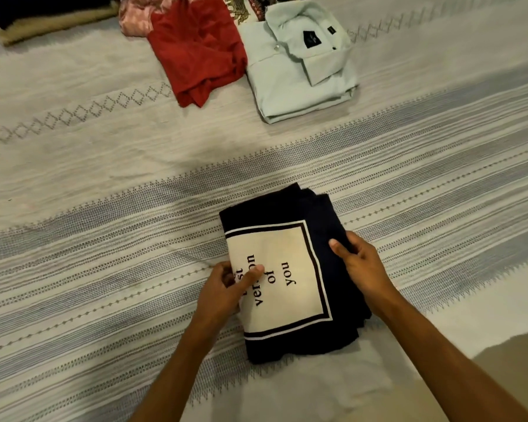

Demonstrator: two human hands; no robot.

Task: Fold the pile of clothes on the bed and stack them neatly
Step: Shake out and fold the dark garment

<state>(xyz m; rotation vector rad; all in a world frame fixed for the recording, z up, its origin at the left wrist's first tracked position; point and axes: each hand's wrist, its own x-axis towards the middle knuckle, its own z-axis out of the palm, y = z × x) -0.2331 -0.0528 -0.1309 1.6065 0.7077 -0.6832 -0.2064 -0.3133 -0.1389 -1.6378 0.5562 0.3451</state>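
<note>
Item 1. Navy T-shirt, folded to a compact rectangle, lying on the bed near its front edge. White printed panel faces up, text reading sideways. Held at both short sides, evidently so the bundle keeps its shape when lifted or squared off.

Item 2. Left hand. Grip closed on the left edge of the navy T-shirt: thumb on top over the print, fingers curled underneath.

Item 3. Right hand. Grip closed on the right edge of the same shirt, thumb on top, fingers tucked round the fold. The two holds mirror each other, which suits carrying the bundle flat.

Item 4. Pale blue collared shirt, folded, collar up, at the far side of the bed. Judged to be the start of the finished stack; a likely destination for item 1.

Item 5. Red garment, loosely laid, touching the pale shirt's left side. Not yet folded.

Item 6. Pink garment and patterned cloth, bunched behind the red one, partly out of view. The remaining pile.

Item 7. Tan and dark fabric, far left corner. Nature unclear.

Containers: none seen; everything lies directly on the striped bedcover.
</note>
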